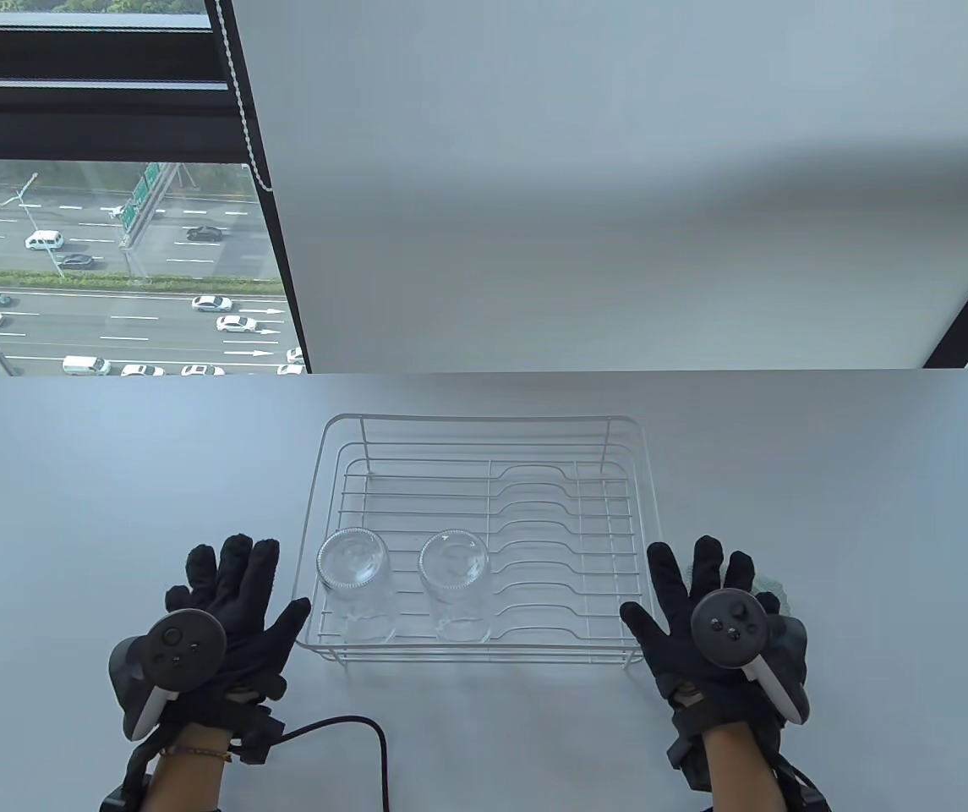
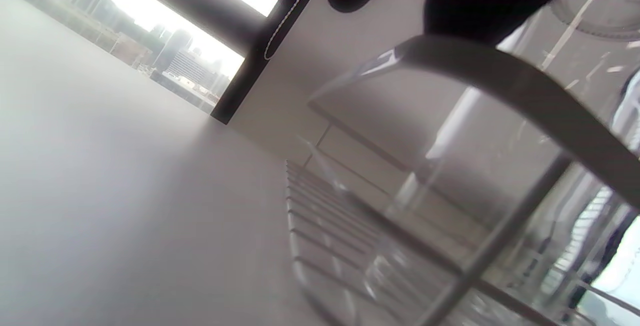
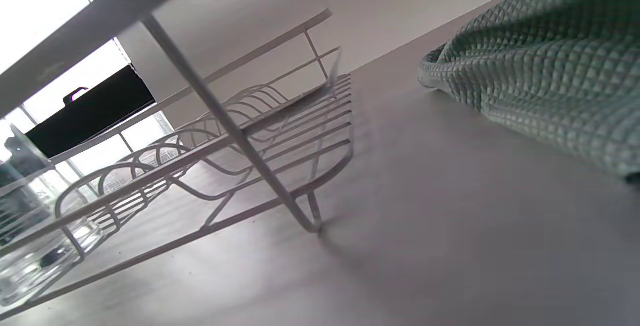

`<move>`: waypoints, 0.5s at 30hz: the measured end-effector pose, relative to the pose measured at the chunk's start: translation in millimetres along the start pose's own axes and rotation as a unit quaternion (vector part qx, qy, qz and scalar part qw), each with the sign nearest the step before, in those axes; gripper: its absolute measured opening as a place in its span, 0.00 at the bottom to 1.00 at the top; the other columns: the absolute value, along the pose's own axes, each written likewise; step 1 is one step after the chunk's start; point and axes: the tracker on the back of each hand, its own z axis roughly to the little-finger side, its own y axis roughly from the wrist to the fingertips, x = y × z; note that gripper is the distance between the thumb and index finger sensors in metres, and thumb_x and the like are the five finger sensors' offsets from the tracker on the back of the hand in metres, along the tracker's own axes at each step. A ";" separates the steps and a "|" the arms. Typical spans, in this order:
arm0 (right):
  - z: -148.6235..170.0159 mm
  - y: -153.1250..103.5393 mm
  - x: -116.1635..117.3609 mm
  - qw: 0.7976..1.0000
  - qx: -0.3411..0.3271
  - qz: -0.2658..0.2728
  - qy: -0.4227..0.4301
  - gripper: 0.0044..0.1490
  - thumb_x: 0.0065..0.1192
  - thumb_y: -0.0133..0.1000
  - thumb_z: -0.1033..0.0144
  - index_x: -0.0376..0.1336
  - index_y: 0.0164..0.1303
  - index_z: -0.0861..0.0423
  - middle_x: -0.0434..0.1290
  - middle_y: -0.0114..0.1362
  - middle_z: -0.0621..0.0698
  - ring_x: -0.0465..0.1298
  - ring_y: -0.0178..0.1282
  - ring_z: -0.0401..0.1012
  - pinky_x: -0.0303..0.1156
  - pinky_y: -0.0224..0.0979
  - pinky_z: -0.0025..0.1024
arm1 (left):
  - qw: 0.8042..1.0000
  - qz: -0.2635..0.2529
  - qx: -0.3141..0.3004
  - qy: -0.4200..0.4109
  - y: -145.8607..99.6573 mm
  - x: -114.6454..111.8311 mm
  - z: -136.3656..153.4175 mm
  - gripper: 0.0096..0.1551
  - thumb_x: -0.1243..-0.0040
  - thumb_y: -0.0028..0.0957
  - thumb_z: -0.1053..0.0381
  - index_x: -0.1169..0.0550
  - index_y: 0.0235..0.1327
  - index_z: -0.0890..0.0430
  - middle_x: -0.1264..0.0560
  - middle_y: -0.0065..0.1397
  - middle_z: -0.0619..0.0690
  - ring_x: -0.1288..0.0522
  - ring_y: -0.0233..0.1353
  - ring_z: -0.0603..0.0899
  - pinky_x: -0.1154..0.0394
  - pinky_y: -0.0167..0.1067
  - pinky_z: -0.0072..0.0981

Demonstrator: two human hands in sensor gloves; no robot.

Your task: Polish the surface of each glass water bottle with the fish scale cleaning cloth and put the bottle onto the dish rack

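Grey table (image 1: 112, 474) carries a wire rack (image 1: 484, 474) with two bottles (image 1: 352, 562) standing along its near edge. Left hand (image 1: 226, 609) lies flat, fingers spread, holding nothing, beside the rack; right hand (image 1: 708, 617) rests spread over the cloth (image 3: 545, 75).

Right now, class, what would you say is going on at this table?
A person in black sensor gloves has both hands flat on the table, the left hand and right hand either side of a white wire dish rack. Two glass bottles already stand upside down in the rack's near left part. The green fish scale cloth lies on the table under the right hand. Neither hand has a grip on anything.
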 end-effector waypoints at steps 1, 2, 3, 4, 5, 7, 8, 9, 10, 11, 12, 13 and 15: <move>-0.3 -0.7 0.1 1.000 0.000 0.003 0.011 0.46 0.43 0.58 0.27 0.36 0.84 0.30 0.22 0.88 0.50 0.23 0.83 0.58 0.21 0.72 0.68 | 1.000 0.001 0.000 0.001 0.0 -1.3 0.9 0.47 0.39 0.54 0.32 0.39 0.84 0.47 0.49 0.88 0.53 0.61 0.85 0.71 0.59 0.70 0.78; -0.5 -0.9 0.3 1.000 -0.001 0.007 0.014 0.45 0.44 0.58 0.27 0.37 0.84 0.29 0.23 0.88 0.50 0.23 0.83 0.58 0.21 0.72 0.68 | 1.000 0.003 0.001 -0.001 0.3 -2.3 1.4 0.46 0.39 0.54 0.32 0.39 0.84 0.47 0.49 0.88 0.52 0.61 0.85 0.71 0.59 0.70 0.78; -0.1 -0.6 0.4 1.000 -0.001 0.003 0.009 0.45 0.44 0.58 0.27 0.38 0.84 0.30 0.23 0.88 0.49 0.22 0.83 0.58 0.21 0.72 0.68 | 1.000 0.003 0.002 -0.005 0.4 -3.2 1.4 0.47 0.39 0.54 0.32 0.39 0.84 0.47 0.49 0.88 0.52 0.61 0.85 0.71 0.59 0.70 0.78; 0.1 -0.6 0.9 1.000 -0.001 -0.001 0.009 0.45 0.43 0.59 0.27 0.38 0.84 0.30 0.23 0.88 0.50 0.23 0.83 0.58 0.22 0.72 0.68 | 1.000 0.003 0.002 -0.006 0.4 -3.6 1.0 0.46 0.39 0.54 0.32 0.40 0.84 0.47 0.50 0.88 0.53 0.61 0.85 0.71 0.59 0.70 0.78; 0.6 -0.2 1.5 1.000 0.002 -0.005 0.020 0.44 0.43 0.59 0.27 0.39 0.84 0.30 0.23 0.88 0.50 0.23 0.83 0.58 0.22 0.72 0.68 | 1.000 0.003 0.001 -0.001 0.2 -4.7 0.7 0.46 0.40 0.54 0.32 0.40 0.84 0.47 0.49 0.88 0.52 0.61 0.85 0.71 0.59 0.70 0.78; 1.4 0.0 2.1 1.000 0.004 -0.008 0.028 0.45 0.44 0.59 0.27 0.39 0.84 0.31 0.23 0.88 0.49 0.23 0.83 0.58 0.21 0.73 0.68 | 1.000 0.003 0.001 0.002 0.1 -5.2 0.7 0.46 0.40 0.55 0.32 0.40 0.84 0.47 0.49 0.88 0.53 0.61 0.85 0.71 0.59 0.70 0.78; 1.9 0.3 2.5 1.000 0.004 -0.010 0.029 0.45 0.43 0.59 0.27 0.39 0.84 0.31 0.23 0.88 0.49 0.23 0.83 0.58 0.22 0.73 0.68 | 1.000 0.003 0.002 -0.001 0.0 -5.4 0.7 0.46 0.40 0.55 0.32 0.40 0.84 0.47 0.50 0.88 0.52 0.61 0.85 0.71 0.59 0.69 0.78; 2.3 0.4 2.7 0.999 0.005 -0.012 0.033 0.45 0.44 0.59 0.27 0.39 0.84 0.31 0.23 0.88 0.50 0.23 0.83 0.58 0.22 0.73 0.68 | 1.000 0.004 0.002 -0.001 -0.1 -5.6 0.9 0.46 0.40 0.55 0.32 0.40 0.84 0.47 0.49 0.88 0.53 0.61 0.85 0.71 0.59 0.69 0.78; 2.3 0.4 2.9 0.999 0.006 -0.013 0.038 0.45 0.44 0.59 0.27 0.38 0.84 0.31 0.23 0.88 0.50 0.23 0.83 0.58 0.22 0.73 0.68 | 1.000 0.004 0.004 -0.002 -0.3 -5.8 1.0 0.46 0.40 0.55 0.32 0.40 0.84 0.47 0.49 0.88 0.53 0.61 0.85 0.71 0.59 0.69 0.78; 2.2 0.3 3.2 0.999 0.009 -0.014 0.042 0.45 0.44 0.60 0.28 0.38 0.84 0.31 0.24 0.88 0.51 0.23 0.83 0.58 0.23 0.73 0.68 | 1.000 0.005 0.005 -0.005 -0.2 -6.4 1.4 0.46 0.40 0.55 0.32 0.40 0.84 0.47 0.50 0.88 0.53 0.61 0.85 0.71 0.59 0.69 0.78; 1.8 0.0 3.4 0.999 0.011 -0.015 0.046 0.45 0.45 0.60 0.28 0.38 0.84 0.31 0.24 0.88 0.51 0.23 0.83 0.59 0.22 0.73 0.68 | 1.000 0.006 0.006 -0.006 -0.2 -6.5 1.3 0.46 0.40 0.55 0.32 0.40 0.84 0.47 0.50 0.88 0.53 0.61 0.85 0.71 0.59 0.69 0.78; 1.8 0.1 3.5 0.999 0.010 -0.014 0.046 0.45 0.45 0.60 0.28 0.38 0.84 0.32 0.23 0.88 0.51 0.23 0.83 0.58 0.22 0.73 0.68 | 1.000 0.006 0.006 -0.006 -0.3 -6.2 0.7 0.46 0.40 0.55 0.32 0.40 0.84 0.47 0.50 0.88 0.53 0.61 0.85 0.71 0.59 0.69 0.78; 1.7 0.2 3.6 0.999 0.010 -0.014 0.044 0.45 0.45 0.60 0.28 0.38 0.84 0.32 0.24 0.88 0.52 0.24 0.83 0.59 0.22 0.73 0.68 | 1.000 0.006 0.006 -0.006 -0.6 -5.4 -0.9 0.46 0.40 0.55 0.32 0.39 0.84 0.47 0.49 0.88 0.53 0.61 0.85 0.71 0.59 0.69 0.79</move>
